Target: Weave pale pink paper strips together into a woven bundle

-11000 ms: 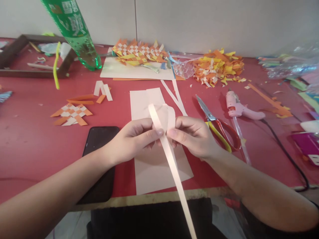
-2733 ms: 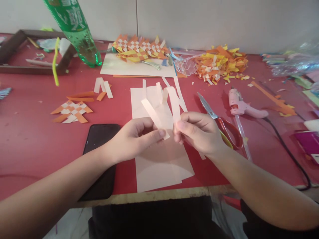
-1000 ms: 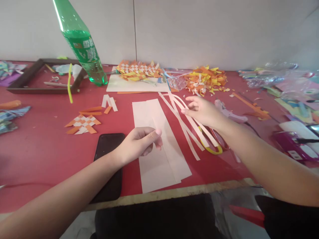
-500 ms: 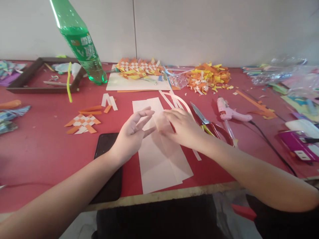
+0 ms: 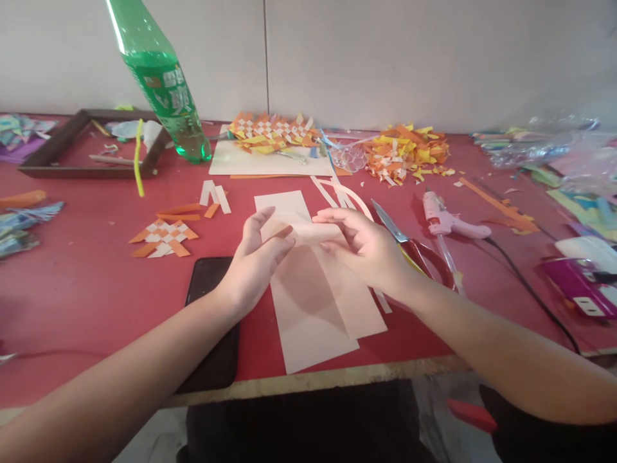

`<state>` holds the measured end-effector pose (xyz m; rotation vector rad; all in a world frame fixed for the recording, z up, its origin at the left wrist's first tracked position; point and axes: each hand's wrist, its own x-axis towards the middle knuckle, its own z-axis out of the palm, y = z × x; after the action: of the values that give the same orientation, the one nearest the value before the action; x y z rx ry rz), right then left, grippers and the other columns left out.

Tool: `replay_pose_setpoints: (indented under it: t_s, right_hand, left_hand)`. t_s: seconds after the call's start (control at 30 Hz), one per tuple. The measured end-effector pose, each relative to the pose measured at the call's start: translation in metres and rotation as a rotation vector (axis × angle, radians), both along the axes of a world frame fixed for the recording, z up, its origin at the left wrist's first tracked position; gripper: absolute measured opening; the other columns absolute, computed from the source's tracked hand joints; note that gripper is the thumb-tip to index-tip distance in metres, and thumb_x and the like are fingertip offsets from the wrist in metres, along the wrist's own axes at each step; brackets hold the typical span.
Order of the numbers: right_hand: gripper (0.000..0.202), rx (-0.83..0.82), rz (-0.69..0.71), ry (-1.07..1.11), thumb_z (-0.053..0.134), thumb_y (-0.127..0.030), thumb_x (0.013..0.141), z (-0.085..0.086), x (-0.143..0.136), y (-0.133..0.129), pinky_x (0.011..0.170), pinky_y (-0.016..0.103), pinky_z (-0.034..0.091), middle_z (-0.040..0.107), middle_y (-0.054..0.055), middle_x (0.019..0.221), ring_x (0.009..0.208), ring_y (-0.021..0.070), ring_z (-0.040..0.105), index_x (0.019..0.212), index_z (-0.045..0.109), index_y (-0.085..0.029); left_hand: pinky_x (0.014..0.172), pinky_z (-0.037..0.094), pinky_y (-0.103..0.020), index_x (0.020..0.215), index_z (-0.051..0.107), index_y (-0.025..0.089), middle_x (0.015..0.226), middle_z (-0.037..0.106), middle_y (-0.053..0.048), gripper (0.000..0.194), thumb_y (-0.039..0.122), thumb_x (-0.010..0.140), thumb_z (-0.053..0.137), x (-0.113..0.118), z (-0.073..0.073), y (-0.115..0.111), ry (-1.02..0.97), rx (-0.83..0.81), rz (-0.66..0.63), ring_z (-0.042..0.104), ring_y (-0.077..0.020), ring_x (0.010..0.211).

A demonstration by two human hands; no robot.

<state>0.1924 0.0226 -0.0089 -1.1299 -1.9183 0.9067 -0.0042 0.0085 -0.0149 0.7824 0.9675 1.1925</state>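
Note:
My right hand (image 5: 364,247) has its fingers curled round the raised far end of a white paper strip (image 5: 354,299), which bends over between thumb and fingers. The strip's near part slants down over a second white paper sheet (image 5: 308,321) lying flat on the table. My left hand (image 5: 260,257) is at the left end of the bend, index finger and thumb apart; whether the thumb tip touches the paper I cannot tell. Beside my left wrist is a black phone (image 5: 212,328). Red-handled scissors (image 5: 409,241) lie just beyond my right hand.
A green bottle (image 5: 166,96) stands behind, next to a dark frame (image 5: 81,172). Orange-and-white woven paper pieces (image 5: 164,238) lie left, folded orange and yellow bits (image 5: 407,151) at the back. A pink glue gun (image 5: 448,222) with a cord lies right.
My right hand has turned and lifted the strip's far end, which now bends upward. My left hand's fingers have drawn in. The strip's near end has shifted slightly right.

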Motion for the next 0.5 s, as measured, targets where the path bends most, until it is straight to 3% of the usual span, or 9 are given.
replay_pose_setpoints:
  t_s: [0.1, 0.2, 0.27, 0.33, 0.4, 0.5]
  right_hand:
    - [0.059, -0.131, 0.115, 0.161, 0.059, -0.018, 0.090, 0.012, 0.004, -0.008, 0.097, 0.038, 0.052, 0.060, 0.009, 0.135, 0.119, 0.0216, 0.061, 0.145, 0.037, -0.028]
    - [0.070, -0.219, 0.151, 0.109, 0.054, -0.015, 0.092, 0.025, 0.012, -0.013, 0.096, 0.039, 0.053, 0.053, 0.008, 0.144, 0.121, 0.0219, 0.060, 0.152, 0.023, -0.035]
    - [0.077, -0.241, 0.130, 0.005, 0.057, -0.016, 0.090, 0.032, 0.020, -0.010, 0.088, 0.038, 0.056, 0.048, 0.009, 0.148, 0.111, 0.0226, 0.066, 0.153, 0.019, -0.038]
    - [0.074, -0.250, 0.060, -0.150, 0.061, -0.018, 0.086, 0.037, 0.030, -0.003, 0.085, 0.039, 0.057, 0.051, 0.012, 0.145, 0.105, 0.0249, 0.068, 0.151, 0.029, -0.034]
    - [0.059, -0.254, -0.014, -0.323, 0.062, -0.019, 0.084, 0.041, 0.039, 0.007, 0.086, 0.042, 0.056, 0.065, 0.012, 0.127, 0.105, 0.0280, 0.068, 0.141, 0.049, -0.027]
    - [0.042, -0.260, -0.039, -0.531, 0.060, -0.019, 0.084, 0.046, 0.055, 0.020, 0.083, 0.042, 0.056, 0.073, 0.009, 0.110, 0.100, 0.0291, 0.070, 0.125, 0.063, -0.025]
  left_hand:
    - [0.099, 0.052, -0.033, 0.135, 0.032, 0.035, 0.157, 0.020, -0.008, 0.067, 0.028, 0.080, 0.071, 0.001, 0.004, 0.000, -0.015, -0.020, 0.060, 0.052, -0.0234, 0.128]
    - [0.095, 0.054, -0.033, 0.141, 0.018, 0.040, 0.151, 0.033, -0.010, 0.089, 0.022, 0.076, 0.076, 0.000, 0.007, 0.000, 0.006, 0.001, 0.093, 0.057, -0.0218, 0.121]
    - [0.093, 0.055, -0.031, 0.142, 0.017, 0.042, 0.142, 0.043, -0.007, 0.094, 0.019, 0.074, 0.078, -0.002, 0.007, 0.000, 0.044, 0.056, 0.118, 0.062, -0.0184, 0.111]
    - [0.089, 0.057, -0.030, 0.141, 0.022, 0.042, 0.130, 0.053, -0.005, 0.091, 0.021, 0.073, 0.078, -0.003, 0.006, 0.000, 0.084, 0.094, 0.113, 0.067, -0.0149, 0.097]
    - [0.081, 0.059, -0.029, 0.136, 0.033, 0.036, 0.115, 0.060, -0.003, 0.080, 0.024, 0.072, 0.080, -0.004, 0.006, -0.001, 0.133, 0.110, 0.091, 0.068, -0.0131, 0.085]
    - [0.073, 0.060, -0.026, 0.117, 0.052, 0.024, 0.100, 0.065, -0.001, 0.052, 0.031, 0.073, 0.078, -0.004, 0.006, -0.002, 0.204, 0.106, -0.005, 0.067, -0.0128, 0.079]
